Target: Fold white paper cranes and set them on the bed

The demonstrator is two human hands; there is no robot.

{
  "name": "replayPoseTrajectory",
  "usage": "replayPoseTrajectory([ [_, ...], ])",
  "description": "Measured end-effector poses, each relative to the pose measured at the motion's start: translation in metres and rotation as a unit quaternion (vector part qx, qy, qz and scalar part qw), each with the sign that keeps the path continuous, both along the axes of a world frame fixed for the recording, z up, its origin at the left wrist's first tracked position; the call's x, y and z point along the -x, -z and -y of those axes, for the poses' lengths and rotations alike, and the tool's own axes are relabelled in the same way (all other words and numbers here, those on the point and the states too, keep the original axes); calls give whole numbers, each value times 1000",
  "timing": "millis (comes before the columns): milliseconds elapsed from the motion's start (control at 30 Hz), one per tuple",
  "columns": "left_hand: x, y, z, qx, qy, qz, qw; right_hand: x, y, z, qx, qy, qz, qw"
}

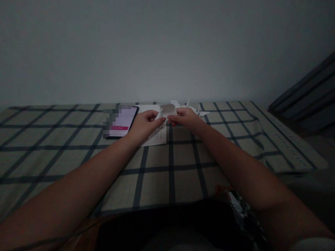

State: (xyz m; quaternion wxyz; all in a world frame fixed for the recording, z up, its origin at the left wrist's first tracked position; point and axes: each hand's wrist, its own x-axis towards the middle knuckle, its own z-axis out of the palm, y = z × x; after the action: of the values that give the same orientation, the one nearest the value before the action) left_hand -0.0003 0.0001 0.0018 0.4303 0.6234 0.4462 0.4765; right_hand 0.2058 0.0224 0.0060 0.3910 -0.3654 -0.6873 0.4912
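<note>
My left hand [144, 124] and right hand [184, 118] pinch small paper [167, 111], partly folded; folded paper shapes [199, 111] lie finished behind; sheet [157, 137] underneath.

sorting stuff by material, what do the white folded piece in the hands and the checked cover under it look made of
The white folded piece, pinched by the left hand and right hand: thin matte paper, judging by its sharp creases. The checked cover: probably woven cloth, dull and unshiny, lying soft over the edge; dim light leaves the weave unclear.
</note>
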Motion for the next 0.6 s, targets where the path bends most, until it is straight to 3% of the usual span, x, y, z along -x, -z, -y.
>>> replayPoseTrajectory([
  [233,-1,1,0,110,35,84,990,0,-2,3,4,5,9,1000],
  [600,-2,-3,3,94,28,60,993,0,-6,5,-36,11,61,997],
])
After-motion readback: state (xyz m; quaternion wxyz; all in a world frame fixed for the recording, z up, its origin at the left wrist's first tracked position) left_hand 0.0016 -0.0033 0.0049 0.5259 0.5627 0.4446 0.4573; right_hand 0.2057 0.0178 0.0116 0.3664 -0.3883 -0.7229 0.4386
